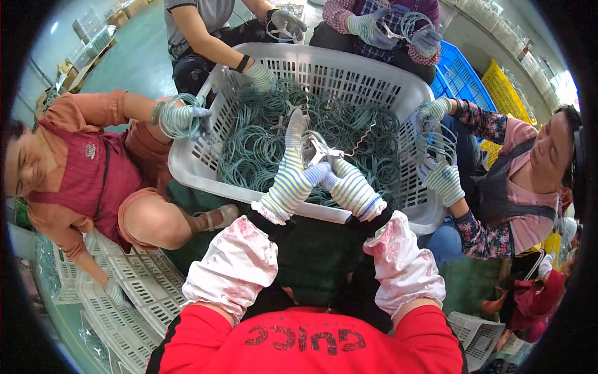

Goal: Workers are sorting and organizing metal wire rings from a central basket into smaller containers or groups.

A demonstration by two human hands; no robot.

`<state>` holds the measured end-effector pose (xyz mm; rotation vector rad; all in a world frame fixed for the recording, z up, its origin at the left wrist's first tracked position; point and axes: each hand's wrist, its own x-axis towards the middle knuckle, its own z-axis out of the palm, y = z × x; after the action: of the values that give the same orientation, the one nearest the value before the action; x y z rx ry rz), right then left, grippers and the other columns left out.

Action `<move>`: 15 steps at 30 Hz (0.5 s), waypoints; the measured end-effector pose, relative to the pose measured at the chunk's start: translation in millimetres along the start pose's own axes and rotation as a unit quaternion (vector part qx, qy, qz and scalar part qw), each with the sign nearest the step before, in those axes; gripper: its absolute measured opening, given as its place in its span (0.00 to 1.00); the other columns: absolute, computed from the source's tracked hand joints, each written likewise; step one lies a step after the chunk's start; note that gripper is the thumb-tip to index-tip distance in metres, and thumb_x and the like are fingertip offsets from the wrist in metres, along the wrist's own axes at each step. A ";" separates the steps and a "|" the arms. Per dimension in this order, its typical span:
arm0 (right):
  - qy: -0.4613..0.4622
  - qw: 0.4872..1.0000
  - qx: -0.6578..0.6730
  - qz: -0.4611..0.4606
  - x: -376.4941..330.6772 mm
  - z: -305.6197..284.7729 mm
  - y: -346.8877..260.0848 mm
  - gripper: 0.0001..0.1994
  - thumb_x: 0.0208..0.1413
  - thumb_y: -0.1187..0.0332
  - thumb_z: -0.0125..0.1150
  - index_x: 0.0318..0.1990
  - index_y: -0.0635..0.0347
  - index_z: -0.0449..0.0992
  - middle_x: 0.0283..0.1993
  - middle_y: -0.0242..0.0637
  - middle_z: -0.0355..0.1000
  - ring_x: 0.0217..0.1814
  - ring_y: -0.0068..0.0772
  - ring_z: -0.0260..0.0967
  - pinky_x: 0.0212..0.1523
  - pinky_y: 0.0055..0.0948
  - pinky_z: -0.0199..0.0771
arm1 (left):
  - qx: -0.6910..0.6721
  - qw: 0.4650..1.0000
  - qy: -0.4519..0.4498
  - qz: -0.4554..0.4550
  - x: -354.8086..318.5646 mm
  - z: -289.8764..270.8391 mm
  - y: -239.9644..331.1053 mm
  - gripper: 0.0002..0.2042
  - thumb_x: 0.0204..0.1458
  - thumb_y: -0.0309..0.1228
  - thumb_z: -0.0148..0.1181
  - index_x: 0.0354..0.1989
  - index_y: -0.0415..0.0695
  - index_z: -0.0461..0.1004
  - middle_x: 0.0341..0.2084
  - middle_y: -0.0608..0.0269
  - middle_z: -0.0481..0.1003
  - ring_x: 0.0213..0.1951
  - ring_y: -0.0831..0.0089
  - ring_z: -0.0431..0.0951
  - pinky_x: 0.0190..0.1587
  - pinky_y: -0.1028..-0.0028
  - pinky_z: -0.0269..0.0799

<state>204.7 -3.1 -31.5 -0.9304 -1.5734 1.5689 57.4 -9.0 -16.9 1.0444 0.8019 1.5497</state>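
Both my hands wear striped knit gloves and meet over the near side of a large pale grey plastic basket [205, 181]. My left hand [289, 177] is closed on a whitish Y-shaped piece [319, 149], its fingers pointing away from me and its thumb close to the right thumb. From the other side my right hand [354, 190] grips the same piece, with its fingertips partly hidden. A thin wavy strip [361, 139] shows just beyond the piece. Below lie many tangled greenish wire rings [249, 146] filling the basket.
Around the basket sit several people with gloved hands. One at left holds a ring bundle [180, 118]; one at right holds another [438, 143]. A person's glove [261, 76] reaches over the far rim. Blue [464, 78] and yellow crates [507, 93] stand far right; pale crates [134, 287] lie lower left.
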 end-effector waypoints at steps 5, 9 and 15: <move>-0.051 0.996 -0.056 0.047 -3.7 -8.3 -1.7 0.16 0.69 0.61 0.51 0.56 0.60 0.73 0.46 0.27 0.74 0.44 0.19 0.70 0.46 0.22 0.74 | 0.046 0.994 -0.094 0.016 5.0 -17.5 6.7 0.64 0.34 0.21 0.71 0.76 0.60 0.27 0.66 0.52 0.54 0.51 0.66 0.71 0.53 0.68 0.73; 0.006 0.998 -0.008 0.057 -9.3 -8.3 -24.0 0.19 0.69 0.54 0.51 0.54 0.60 0.75 0.44 0.27 0.75 0.43 0.19 0.71 0.45 0.22 0.74 | 0.110 0.991 -0.069 0.040 1.4 -11.8 16.2 0.66 0.34 0.22 0.75 0.76 0.63 0.27 0.60 0.56 0.55 0.48 0.67 0.71 0.50 0.67 0.75; 0.232 0.946 -0.178 -0.144 -11.9 -8.1 -36.2 0.18 0.68 0.55 0.53 0.46 0.62 0.80 0.34 0.40 0.79 0.35 0.28 0.76 0.38 0.29 0.74 | 0.054 0.997 -0.030 0.046 -2.7 -11.2 20.2 0.62 0.40 0.15 0.68 0.76 0.65 0.28 0.56 0.58 0.55 0.45 0.71 0.71 0.47 0.69 0.78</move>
<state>217.4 -9.7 4.8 -1.1063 -1.5776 0.8006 39.4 -15.8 -3.8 1.2159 0.8139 1.5579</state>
